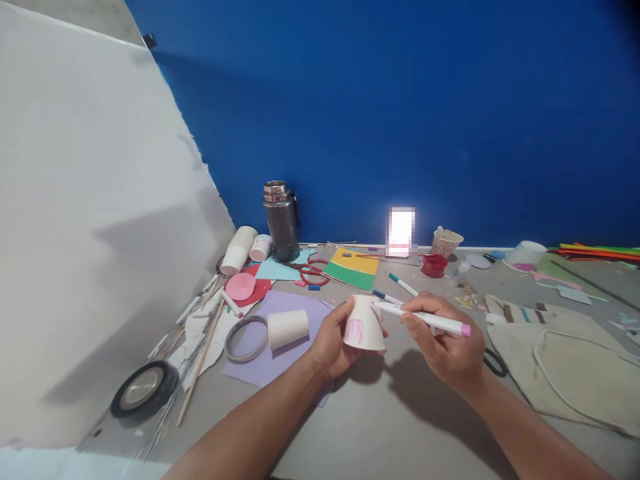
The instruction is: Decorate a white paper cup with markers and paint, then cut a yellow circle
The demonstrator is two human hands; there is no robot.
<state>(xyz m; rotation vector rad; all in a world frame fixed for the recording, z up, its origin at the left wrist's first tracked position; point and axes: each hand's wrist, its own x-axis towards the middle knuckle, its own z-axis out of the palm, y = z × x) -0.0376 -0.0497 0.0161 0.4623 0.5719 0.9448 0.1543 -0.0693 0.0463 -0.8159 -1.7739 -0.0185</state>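
My left hand (336, 343) is closed round a white paper cup (367, 320), held upside down with its rim toward me. A pink coloured patch with streaks marks the cup's side. In my right hand (447, 340) is a white marker (430, 318) with a pink end; its tip is at the cup's upper right side, where a small pink spot shows. Left of my hands another white paper cup (289, 328) lies on its side on a purple paper sheet (255, 373), against a grey tape roll (247, 339).
Behind stand a dark flask (281, 223), red-handled scissors (315, 272), a yellow and green pad (353, 268) and a red jar (434, 266). Black tape (144, 390) and a wooden stick (200, 363) lie left. At right lies a beige cloth bag (570, 360). A blue wall closes the back.
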